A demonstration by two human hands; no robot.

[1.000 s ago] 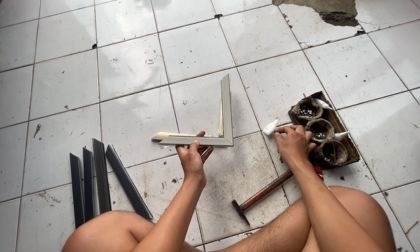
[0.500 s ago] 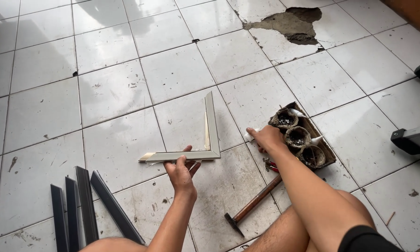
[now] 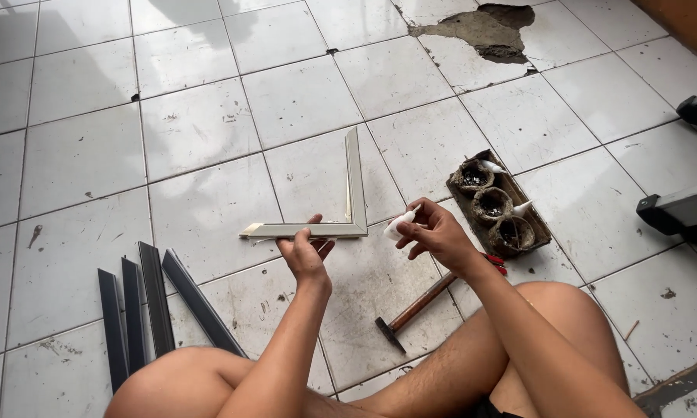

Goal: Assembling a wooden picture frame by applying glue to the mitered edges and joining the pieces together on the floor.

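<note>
— Where's the frame corner (image 3: 340,224)?
— Centre of the frame, gripped by the left hand (image 3: 306,251); the right hand (image 3: 433,232) pinches a small white tube (image 3: 401,223).
— Hold it level (steady) and dab sparingly.

Count from the wooden tray (image 3: 464,203): three round dark pots sit inside it, in a row, with two white tubes poking out among them. Just left of the tray, one more white tube (image 3: 400,224), so three tubes in all. One hammer (image 3: 418,308) below the tray, near its lower end. Further left of the tray, one pale L-shaped frame corner (image 3: 340,224), made of two joined strips. Well left of that, four dark strips (image 3: 151,306) lie side by side on the tiled floor (image 3: 193,124). Two hands in view.
</note>
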